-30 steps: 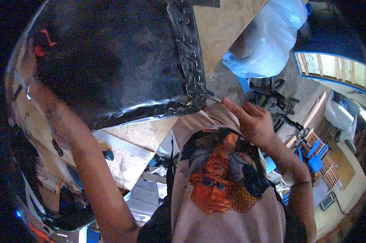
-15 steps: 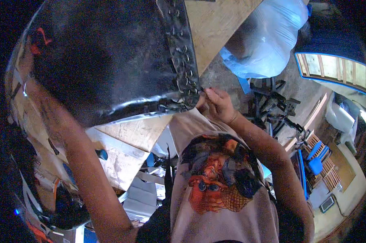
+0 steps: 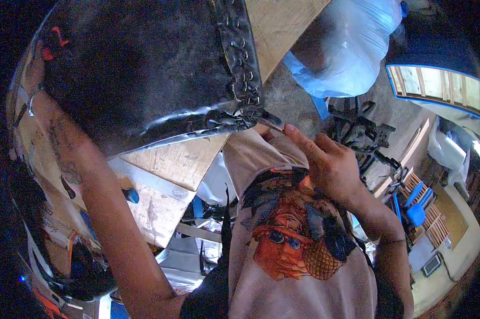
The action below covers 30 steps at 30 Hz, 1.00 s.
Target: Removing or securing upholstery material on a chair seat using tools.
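A black, leather-like covered panel (image 3: 139,74) fills the upper left, with a red mark near its left edge. Metal staples run down its folded right border (image 3: 240,58), and the covering is bunched at the near right corner. Just beside that corner is my right hand (image 3: 330,165), its fingers closed round a thin, rod-like tool (image 3: 273,126) whose tip meets the bunched covering. My left hand (image 3: 35,69) reaches to the panel's far left side, a bracelet at its wrist; its fingers are hidden in the dark picture rim.
Under the panel lies a wooden board (image 3: 171,162). A large plastic-wrapped bundle (image 3: 351,53) stands at the upper right, above black metal frame parts (image 3: 362,127) on the floor. Cardboard boxes (image 3: 59,228) sit at the lower left. Further right is a slatted wooden piece (image 3: 434,218).
My right hand has drawn back from the panel's corner, down and to the right, and the thin tool now shows. The panel has shifted slightly upward in view; my left hand stays at its left side.
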Motion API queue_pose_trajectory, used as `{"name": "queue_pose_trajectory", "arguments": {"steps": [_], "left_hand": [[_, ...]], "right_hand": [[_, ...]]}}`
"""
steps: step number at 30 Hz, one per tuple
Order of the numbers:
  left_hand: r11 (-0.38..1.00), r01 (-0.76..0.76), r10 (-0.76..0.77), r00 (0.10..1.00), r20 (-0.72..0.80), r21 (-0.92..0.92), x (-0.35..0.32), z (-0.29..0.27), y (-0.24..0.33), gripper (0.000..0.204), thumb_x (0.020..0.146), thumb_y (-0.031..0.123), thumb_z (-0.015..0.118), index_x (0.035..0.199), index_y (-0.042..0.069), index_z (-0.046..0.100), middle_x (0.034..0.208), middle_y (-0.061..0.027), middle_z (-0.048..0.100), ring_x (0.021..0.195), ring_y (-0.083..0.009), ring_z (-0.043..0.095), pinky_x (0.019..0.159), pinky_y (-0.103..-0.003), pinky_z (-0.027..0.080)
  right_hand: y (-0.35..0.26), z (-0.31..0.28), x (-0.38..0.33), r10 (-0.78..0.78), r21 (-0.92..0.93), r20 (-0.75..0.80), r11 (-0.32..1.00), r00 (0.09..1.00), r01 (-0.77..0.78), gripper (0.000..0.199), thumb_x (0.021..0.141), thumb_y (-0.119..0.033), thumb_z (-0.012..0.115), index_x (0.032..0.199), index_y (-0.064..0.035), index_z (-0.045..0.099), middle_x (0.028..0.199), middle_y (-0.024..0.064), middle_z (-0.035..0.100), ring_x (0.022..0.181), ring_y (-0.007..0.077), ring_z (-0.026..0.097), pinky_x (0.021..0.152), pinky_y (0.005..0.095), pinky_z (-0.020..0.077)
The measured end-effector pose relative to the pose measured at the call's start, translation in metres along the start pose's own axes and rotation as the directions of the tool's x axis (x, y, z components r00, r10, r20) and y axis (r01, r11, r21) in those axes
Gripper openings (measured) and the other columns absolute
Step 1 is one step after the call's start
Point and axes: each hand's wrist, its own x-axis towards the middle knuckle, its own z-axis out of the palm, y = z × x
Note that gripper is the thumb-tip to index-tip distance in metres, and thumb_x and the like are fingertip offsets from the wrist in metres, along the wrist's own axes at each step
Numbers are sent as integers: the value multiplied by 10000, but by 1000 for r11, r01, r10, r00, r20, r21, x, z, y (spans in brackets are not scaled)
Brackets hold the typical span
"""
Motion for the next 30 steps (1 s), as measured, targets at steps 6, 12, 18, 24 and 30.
{"name": "queue_pose_trajectory", "arguments": {"steps": [6,12,18,24,30], "left_hand": [[997,-59,59,998,-10,-51,-31,20,34,749,856,622,392,1274,6,484,1253,-238,498,1089,-410,500,898,-497,420],[973,-217,212,975,-71,-74,89,21,-38,754,851,628,396,1265,4,491,1253,-237,498,1089,-408,501,899,-497,419],[915,-377,370,926,-75,-145,103,41,-52,759,846,634,400,1256,3,497,1252,-236,499,1090,-405,501,899,-497,418],[830,-524,513,852,-111,-191,92,26,-60,763,841,640,404,1247,1,503,1252,-235,499,1090,-402,502,900,-498,418],[828,-512,510,857,-75,-229,80,39,-47,764,827,644,432,1229,-1,509,1202,-238,531,1039,-400,530,872,-499,431]], "right_hand": [[46,92,6,73,561,-122,828,990,8,712,702,-301,705,1345,-203,416,1032,158,604,783,300,624,648,334,506],[41,185,43,-73,518,-487,778,870,356,482,813,-27,531,1289,-42,454,1095,176,600,885,289,620,747,362,464],[8,98,16,24,705,-240,692,970,158,454,847,32,457,1300,27,413,736,90,536,571,173,495,595,345,434],[-11,18,5,57,173,-42,984,997,-49,628,786,50,525,1351,-207,434,703,71,487,573,227,523,549,336,467],[-25,-18,5,172,-160,161,976,972,-146,815,677,-257,686,1396,-330,308,792,84,555,673,286,614,565,395,526]]}}
